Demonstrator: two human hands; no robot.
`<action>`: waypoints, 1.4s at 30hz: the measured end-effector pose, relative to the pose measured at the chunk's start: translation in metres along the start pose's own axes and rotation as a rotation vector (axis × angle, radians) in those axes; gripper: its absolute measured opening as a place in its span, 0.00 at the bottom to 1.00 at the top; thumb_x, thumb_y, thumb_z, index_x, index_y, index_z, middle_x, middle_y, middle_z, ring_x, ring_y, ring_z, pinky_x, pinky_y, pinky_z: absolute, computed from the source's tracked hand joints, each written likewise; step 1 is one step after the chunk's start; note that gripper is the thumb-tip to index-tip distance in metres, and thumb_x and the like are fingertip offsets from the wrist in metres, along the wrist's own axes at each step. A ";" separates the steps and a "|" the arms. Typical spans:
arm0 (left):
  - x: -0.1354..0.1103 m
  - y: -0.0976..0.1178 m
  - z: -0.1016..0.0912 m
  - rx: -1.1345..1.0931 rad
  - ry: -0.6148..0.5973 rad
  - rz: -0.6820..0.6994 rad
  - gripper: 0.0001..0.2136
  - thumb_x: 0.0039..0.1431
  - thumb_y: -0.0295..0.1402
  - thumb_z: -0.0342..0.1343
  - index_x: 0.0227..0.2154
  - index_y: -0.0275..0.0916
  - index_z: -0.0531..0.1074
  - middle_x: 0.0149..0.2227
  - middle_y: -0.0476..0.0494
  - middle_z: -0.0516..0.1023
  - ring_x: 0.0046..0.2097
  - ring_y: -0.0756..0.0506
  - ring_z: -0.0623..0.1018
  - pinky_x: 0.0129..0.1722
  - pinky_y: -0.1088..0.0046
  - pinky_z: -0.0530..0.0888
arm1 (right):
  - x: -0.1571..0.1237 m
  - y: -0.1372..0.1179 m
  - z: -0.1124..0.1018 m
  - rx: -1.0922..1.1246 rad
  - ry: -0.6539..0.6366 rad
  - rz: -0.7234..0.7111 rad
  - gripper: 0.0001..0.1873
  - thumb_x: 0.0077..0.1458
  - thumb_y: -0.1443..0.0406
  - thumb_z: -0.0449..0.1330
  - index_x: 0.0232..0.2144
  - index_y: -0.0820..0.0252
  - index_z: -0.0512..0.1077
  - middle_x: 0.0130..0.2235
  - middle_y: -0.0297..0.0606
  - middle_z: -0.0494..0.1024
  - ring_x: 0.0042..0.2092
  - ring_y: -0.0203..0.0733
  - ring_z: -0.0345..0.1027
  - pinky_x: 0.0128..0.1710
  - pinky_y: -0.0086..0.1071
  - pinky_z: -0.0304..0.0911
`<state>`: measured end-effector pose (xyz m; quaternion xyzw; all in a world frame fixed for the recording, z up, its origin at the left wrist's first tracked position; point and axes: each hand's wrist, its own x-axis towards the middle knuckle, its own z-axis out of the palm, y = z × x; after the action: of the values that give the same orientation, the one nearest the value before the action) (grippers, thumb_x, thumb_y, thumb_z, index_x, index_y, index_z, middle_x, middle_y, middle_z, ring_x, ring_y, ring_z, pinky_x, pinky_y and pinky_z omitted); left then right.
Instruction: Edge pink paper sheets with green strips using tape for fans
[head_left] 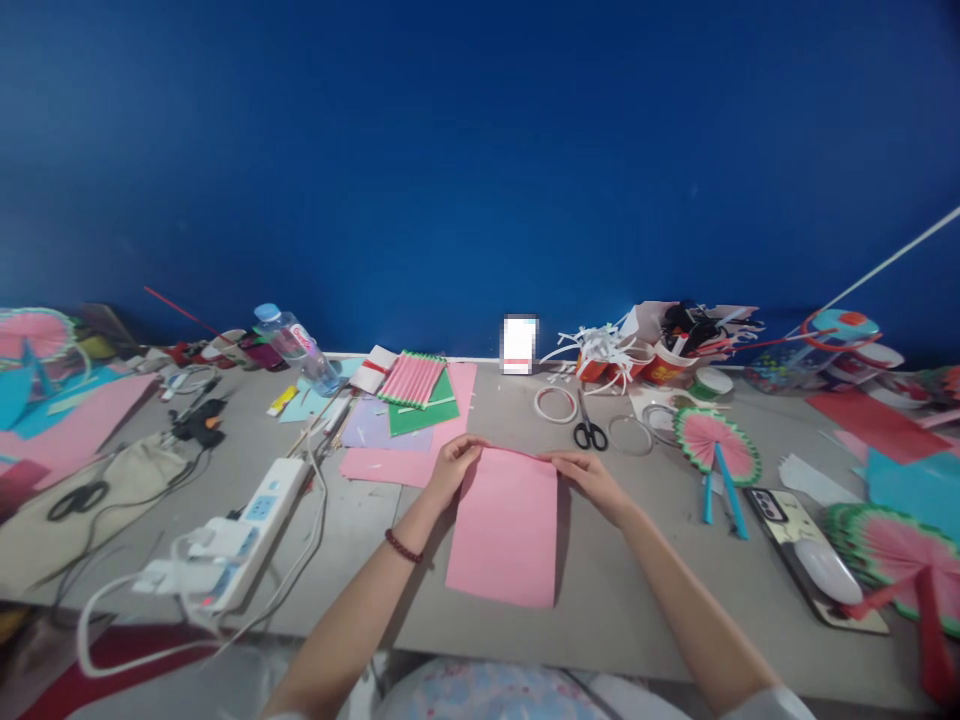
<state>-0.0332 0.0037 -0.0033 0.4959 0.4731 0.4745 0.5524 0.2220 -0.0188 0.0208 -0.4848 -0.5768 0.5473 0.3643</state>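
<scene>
A pink sheet of paper (pixel 504 535) lies on the table in front of me, its far edge folded into a narrow strip. My left hand (pixel 457 465) grips the far left corner, thumb and fingers pinched on the fold. At the far right corner my right hand (pixel 589 475) pinches the same folded edge. A dark bead bracelet (pixel 403 546) circles my left wrist. Beyond the sheet, black-handled scissors (pixel 590 434) and a roll of tape (pixel 556 404) lie on the table. Pleated pink paper with green edges (pixel 415 379) rests on a green sheet (pixel 424 410) at the back left.
On the left are a white power strip (pixel 259 530) with cables, a leaning water bottle (pixel 300 345) and a glue gun (pixel 201 424). To the right sit a pink paper fan (pixel 718 446), a phone (pixel 772 510), a white mouse (pixel 827 570) and another fan (pixel 900 555). A blue wall (pixel 480 180) closes the back.
</scene>
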 end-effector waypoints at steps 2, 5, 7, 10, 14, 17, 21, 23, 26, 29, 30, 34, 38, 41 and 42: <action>0.000 0.001 -0.001 0.007 0.000 0.008 0.11 0.49 0.38 0.58 0.32 0.38 0.76 0.34 0.45 0.77 0.37 0.47 0.73 0.38 0.74 0.66 | 0.000 0.000 0.003 0.020 0.021 0.046 0.18 0.50 0.53 0.60 0.35 0.57 0.79 0.36 0.39 0.80 0.40 0.44 0.70 0.40 0.34 0.64; -0.002 0.003 -0.001 0.017 -0.035 0.032 0.09 0.50 0.37 0.58 0.31 0.37 0.75 0.33 0.45 0.76 0.36 0.48 0.72 0.36 0.75 0.66 | 0.003 0.005 0.006 0.023 0.082 0.056 0.15 0.46 0.54 0.63 0.33 0.57 0.79 0.35 0.38 0.80 0.38 0.43 0.71 0.38 0.33 0.64; -0.002 0.004 0.001 0.040 -0.061 0.027 0.10 0.50 0.38 0.58 0.30 0.36 0.74 0.31 0.45 0.76 0.34 0.48 0.72 0.34 0.75 0.66 | 0.005 0.009 0.006 0.020 0.111 0.051 0.17 0.45 0.55 0.63 0.35 0.58 0.79 0.35 0.39 0.80 0.37 0.42 0.71 0.37 0.33 0.64; -0.003 0.004 0.005 0.070 -0.060 0.033 0.12 0.48 0.39 0.61 0.30 0.36 0.73 0.30 0.45 0.75 0.32 0.49 0.72 0.33 0.75 0.67 | 0.007 0.015 0.004 -0.005 0.168 0.029 0.21 0.44 0.55 0.63 0.40 0.60 0.77 0.35 0.39 0.79 0.34 0.40 0.70 0.35 0.33 0.64; -0.004 0.001 0.007 0.069 -0.063 0.045 0.16 0.48 0.39 0.62 0.38 0.36 0.72 0.32 0.45 0.76 0.32 0.49 0.72 0.31 0.76 0.66 | 0.009 0.018 0.002 -0.048 0.245 -0.001 0.21 0.43 0.55 0.64 0.38 0.61 0.77 0.35 0.40 0.79 0.35 0.41 0.70 0.36 0.33 0.64; -0.004 0.000 0.008 0.054 -0.054 0.022 0.17 0.48 0.40 0.62 0.40 0.36 0.72 0.30 0.46 0.75 0.30 0.50 0.72 0.29 0.77 0.66 | 0.010 0.018 0.002 -0.047 0.278 0.003 0.19 0.42 0.55 0.64 0.35 0.61 0.78 0.33 0.40 0.79 0.35 0.41 0.70 0.36 0.33 0.65; -0.005 0.002 0.010 0.016 -0.020 0.005 0.18 0.47 0.40 0.63 0.40 0.36 0.72 0.28 0.48 0.74 0.28 0.51 0.70 0.28 0.78 0.65 | 0.010 0.020 0.003 0.015 0.278 0.008 0.20 0.41 0.54 0.65 0.35 0.61 0.78 0.33 0.40 0.79 0.35 0.40 0.70 0.36 0.33 0.65; -0.005 0.003 0.011 -0.013 0.000 -0.006 0.19 0.47 0.40 0.63 0.40 0.36 0.71 0.27 0.49 0.73 0.27 0.52 0.69 0.27 0.78 0.64 | 0.010 0.020 0.004 0.062 0.266 0.012 0.21 0.40 0.54 0.66 0.36 0.61 0.77 0.34 0.41 0.79 0.36 0.40 0.70 0.36 0.32 0.64; -0.006 0.005 0.013 -0.051 0.010 -0.022 0.19 0.45 0.40 0.64 0.39 0.36 0.71 0.25 0.51 0.71 0.25 0.53 0.67 0.26 0.78 0.62 | 0.009 0.018 0.005 0.136 0.252 0.027 0.22 0.40 0.54 0.66 0.37 0.60 0.77 0.35 0.41 0.78 0.36 0.40 0.69 0.36 0.32 0.63; -0.009 0.007 0.016 -0.043 0.016 -0.017 0.18 0.45 0.40 0.63 0.38 0.36 0.72 0.25 0.51 0.72 0.25 0.53 0.67 0.26 0.78 0.62 | 0.007 0.012 0.008 0.212 0.258 0.053 0.22 0.40 0.54 0.66 0.38 0.60 0.76 0.34 0.38 0.78 0.34 0.38 0.68 0.34 0.30 0.62; -0.010 0.008 0.018 -0.035 0.016 -0.019 0.18 0.45 0.40 0.63 0.38 0.36 0.72 0.26 0.50 0.72 0.25 0.53 0.67 0.26 0.78 0.62 | 0.006 0.010 0.009 0.230 0.255 0.071 0.23 0.41 0.53 0.66 0.38 0.59 0.76 0.32 0.37 0.77 0.32 0.37 0.67 0.32 0.29 0.61; -0.015 0.012 0.023 0.000 0.020 -0.006 0.17 0.46 0.41 0.62 0.37 0.36 0.73 0.30 0.46 0.75 0.28 0.51 0.70 0.28 0.77 0.64 | 0.004 0.001 0.013 0.188 0.204 0.148 0.24 0.42 0.50 0.64 0.36 0.61 0.76 0.29 0.36 0.77 0.29 0.37 0.66 0.29 0.29 0.59; -0.017 0.014 0.026 0.020 0.029 0.030 0.17 0.45 0.41 0.63 0.36 0.36 0.73 0.30 0.46 0.75 0.29 0.51 0.70 0.28 0.77 0.65 | 0.004 0.002 0.014 -0.023 0.207 0.145 0.20 0.41 0.51 0.64 0.30 0.62 0.76 0.27 0.36 0.76 0.29 0.37 0.65 0.28 0.29 0.58; -0.017 0.012 0.025 0.006 0.033 0.010 0.18 0.45 0.41 0.63 0.37 0.35 0.73 0.24 0.51 0.70 0.24 0.53 0.65 0.24 0.78 0.61 | 0.005 0.007 0.013 -0.123 0.222 0.103 0.16 0.42 0.53 0.63 0.27 0.61 0.75 0.26 0.35 0.75 0.27 0.36 0.63 0.28 0.29 0.57; -0.017 0.012 0.025 0.002 0.039 -0.004 0.19 0.46 0.42 0.62 0.38 0.34 0.73 0.21 0.53 0.68 0.23 0.54 0.63 0.24 0.78 0.59 | 0.006 0.008 0.013 -0.144 0.233 0.076 0.15 0.43 0.54 0.63 0.26 0.61 0.75 0.26 0.35 0.75 0.28 0.36 0.63 0.28 0.29 0.57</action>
<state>-0.0104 -0.0148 0.0108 0.4863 0.4853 0.4826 0.5432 0.2091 -0.0174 0.0102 -0.5913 -0.5496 0.4579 0.3723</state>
